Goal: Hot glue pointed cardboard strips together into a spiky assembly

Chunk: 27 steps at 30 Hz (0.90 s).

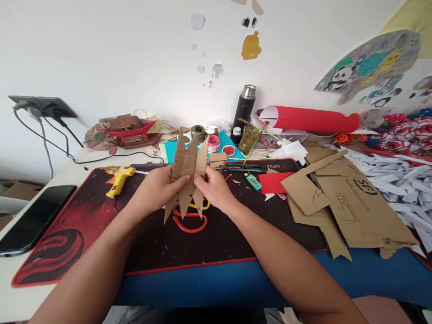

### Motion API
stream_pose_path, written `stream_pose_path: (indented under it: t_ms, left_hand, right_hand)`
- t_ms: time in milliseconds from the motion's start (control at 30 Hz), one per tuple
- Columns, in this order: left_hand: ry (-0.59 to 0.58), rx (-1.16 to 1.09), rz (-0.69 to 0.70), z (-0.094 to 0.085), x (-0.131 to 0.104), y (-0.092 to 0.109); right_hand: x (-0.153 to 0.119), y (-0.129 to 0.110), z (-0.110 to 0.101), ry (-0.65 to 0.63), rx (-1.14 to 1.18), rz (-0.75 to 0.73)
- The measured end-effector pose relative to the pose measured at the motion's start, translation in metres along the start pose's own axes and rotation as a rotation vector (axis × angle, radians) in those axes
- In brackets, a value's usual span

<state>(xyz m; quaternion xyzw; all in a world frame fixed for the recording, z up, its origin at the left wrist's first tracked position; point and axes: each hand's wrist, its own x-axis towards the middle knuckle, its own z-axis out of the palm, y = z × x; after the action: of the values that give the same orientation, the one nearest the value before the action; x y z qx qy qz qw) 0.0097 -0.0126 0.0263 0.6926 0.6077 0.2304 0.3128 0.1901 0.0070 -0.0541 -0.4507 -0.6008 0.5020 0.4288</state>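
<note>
Both hands hold a cardboard piece (185,164) with long pointed tips at its top and bottom, upright over the mat. My left hand (164,182) grips its left side, thumb across the front. On the right side, my right hand (212,185) pinches it, thumb in front and fingers behind. Below the cardboard lie scissors with red and yellow handles (192,230), their blades hidden. A black utility knife (243,168) rests just beyond my right hand. Left of my left hand is a yellow glue gun (119,182).
A black and red mat (236,243) covers the table's middle. Flattened cardboard (357,202) and white paper strips (401,180) lie at right. Paint jars (213,143), a black thermos (245,108) and a red paper roll (310,119) stand behind. A phone (37,220) lies at left.
</note>
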Motion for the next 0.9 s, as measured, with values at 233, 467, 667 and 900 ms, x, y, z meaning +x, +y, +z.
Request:
stream_pose_path:
  t_ms: [233, 467, 667, 900]
  left_hand:
    - [-0.263, -0.458, -0.143, -0.007, 0.005, -0.015]
    - [-0.209, -0.394, -0.107, -0.005, 0.001, -0.004]
    - [-0.182, -0.362, -0.098, -0.007, 0.001, -0.003]
    - [-0.180, -0.347, -0.098, -0.008, 0.001, -0.001]
  right_hand:
    - [0.002, -0.016, -0.009, 0.008, 0.229, 0.060]
    - [0.004, -0.017, -0.013, -0.048, 0.328, 0.143]
    - [0.003, -0.019, -0.015, -0.072, 0.270, 0.164]
    - [0.004, -0.020, -0.015, -0.095, 0.264, 0.167]
